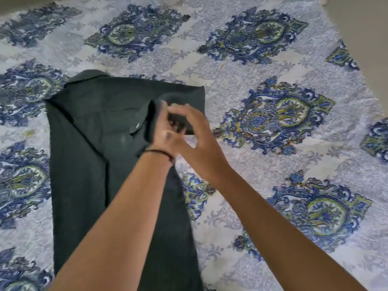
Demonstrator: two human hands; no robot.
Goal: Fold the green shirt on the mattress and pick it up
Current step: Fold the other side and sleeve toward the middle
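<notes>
Head view: green shirt [88, 154] lies lengthwise toward the person on the mattress [247, 181], left hand [164, 134] pinching its right-edge fold, right hand [199, 143] half-curled beside it, grip unclear.

Both hands are blurred: the left hand [162, 133] and right hand [196, 135] smear together over the green shirt [88, 143], so neither grip can be read. The left forearm [117, 217] covers the shirt's lower middle. Its hem runs off the bottom edge. The mattress [273, 185] is cut off left, right and bottom.
</notes>
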